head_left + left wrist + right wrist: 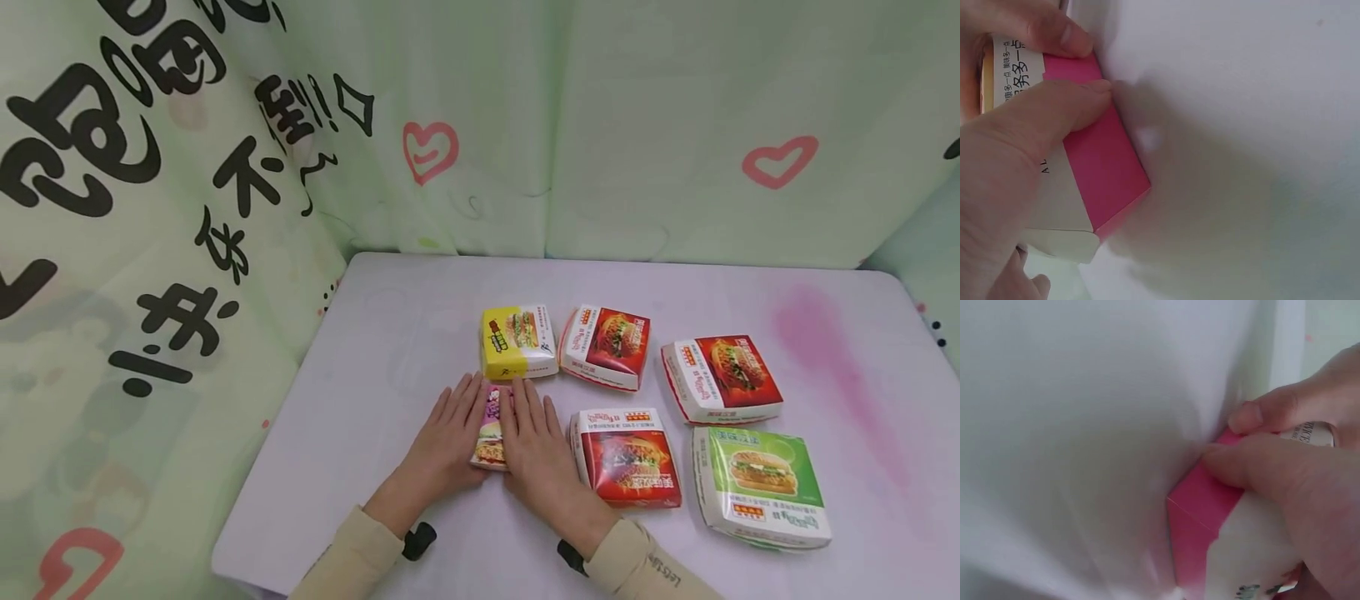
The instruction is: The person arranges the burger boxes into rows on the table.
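Note:
A small pink and white burger box lies on the table between both hands, just below the yellow box. My left hand holds its left side, and my right hand grips the right side, fingers stretched forward over the top. Both thumbs press the near side of the box in the left wrist view, the left thumb across the pink panel. From the right wrist, my right thumb lies on the same pink strip beside the left one. The hands cover much of its top.
Beyond the hands stands a yellow and white burger box, beside a red one. Farther right are another red box and a green one. A third red box is close by my right hand. Curtains surround the white table.

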{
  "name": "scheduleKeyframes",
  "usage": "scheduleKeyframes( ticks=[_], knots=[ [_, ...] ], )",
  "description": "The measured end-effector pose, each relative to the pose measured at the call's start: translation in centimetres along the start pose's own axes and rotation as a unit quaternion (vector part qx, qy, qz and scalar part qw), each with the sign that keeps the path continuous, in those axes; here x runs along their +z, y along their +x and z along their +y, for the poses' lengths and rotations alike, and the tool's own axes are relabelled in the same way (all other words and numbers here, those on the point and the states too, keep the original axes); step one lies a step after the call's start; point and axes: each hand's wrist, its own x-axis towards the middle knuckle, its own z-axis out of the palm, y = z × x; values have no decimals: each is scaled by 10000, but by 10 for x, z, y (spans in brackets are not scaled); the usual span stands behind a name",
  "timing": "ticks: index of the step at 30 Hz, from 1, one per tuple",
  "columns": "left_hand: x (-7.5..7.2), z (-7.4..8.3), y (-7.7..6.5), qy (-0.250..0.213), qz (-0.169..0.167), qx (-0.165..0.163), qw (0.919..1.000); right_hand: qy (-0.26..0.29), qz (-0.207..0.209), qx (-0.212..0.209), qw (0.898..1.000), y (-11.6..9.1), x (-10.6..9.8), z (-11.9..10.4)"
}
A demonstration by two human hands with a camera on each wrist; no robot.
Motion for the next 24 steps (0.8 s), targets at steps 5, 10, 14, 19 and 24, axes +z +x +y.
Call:
scheduleKeyframes(
  ticks=[5,10,14,19,24],
  knots=[
    [0,-1,-1,107,32,36,9999,235,-142,-23,9996,-2,-3,1],
    [-2,-2,-3,-56,-123,10,9999,482,-469,9,9977,-4,-9,0],
    [-6,-3,-3,-195,-140,137,9996,706,-567,39,9959,-8,-19,2],
    [-11,-2,-1,-226,-81,398,9989,927,-703,97,9932,-17,-32,10],
    [-18,2,5,-342,54,669,9972,1114,-621,192,9916,-28,-44,22]
  ],
)
